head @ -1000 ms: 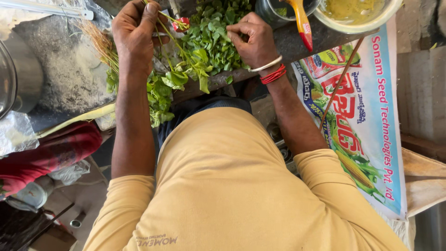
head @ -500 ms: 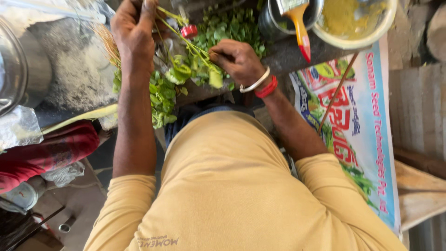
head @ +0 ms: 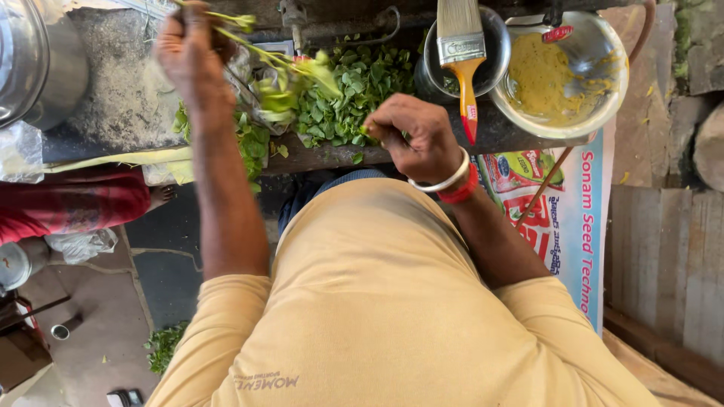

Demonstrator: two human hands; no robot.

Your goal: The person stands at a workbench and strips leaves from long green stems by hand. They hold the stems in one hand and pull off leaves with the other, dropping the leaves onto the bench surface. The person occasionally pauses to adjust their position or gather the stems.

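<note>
Landmark: the heap of small green leaves [head: 354, 98] on the dark stone bench [head: 113, 120]; every place below is told from it.
Left hand: the left hand [head: 188, 53], up and left of the heap, is closed on a thin green leafy stalk [head: 279, 71], which slants down from the fist toward the heap's left edge.
Right hand: the right hand [head: 411, 136], at the heap's lower right edge, is curled with fingertips pinched together; a few leaves seem to sit in the pinch, though this is hard to tell.
Doing it well: judged from the pose, the stalk should stay taut over the heap, the pinch sliding along it so the leaves fall onto the heap.
Edges: the bench's front edge runs just below the heap; loose leaves already lie on the floor well below.
Right of the heap: a flat paintbrush with an orange handle [head: 464, 60] in a steel cup, then a steel bowl of yellow paste [head: 562, 71], both close by.
Open room: bare bench left of the heap, up to a large steel pot [head: 34, 60].
</note>
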